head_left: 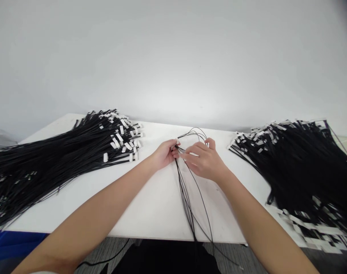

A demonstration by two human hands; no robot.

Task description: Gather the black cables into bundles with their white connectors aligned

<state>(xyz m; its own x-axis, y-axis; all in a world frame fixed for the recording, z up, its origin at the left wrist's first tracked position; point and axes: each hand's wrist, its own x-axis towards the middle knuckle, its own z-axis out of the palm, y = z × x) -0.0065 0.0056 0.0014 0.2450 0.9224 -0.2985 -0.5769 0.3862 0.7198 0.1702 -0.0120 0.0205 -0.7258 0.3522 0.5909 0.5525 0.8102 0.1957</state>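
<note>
My left hand (165,153) and my right hand (203,160) meet at the middle of a white table (150,205). Between them they pinch a small bundle of thin black wires (187,194). The wires loop up behind my fingers and trail down over the table's near edge. My left thumb and fingers close on the wire ends near a small white tip. My right fingers curl around the same wires just to the right.
A large heap of black wires with white tags (61,156) lies on the left of the table. A similar heap (299,167) covers the right side and spills over the near right edge. A plain pale wall stands behind. Something blue (7,245) sits under the left edge.
</note>
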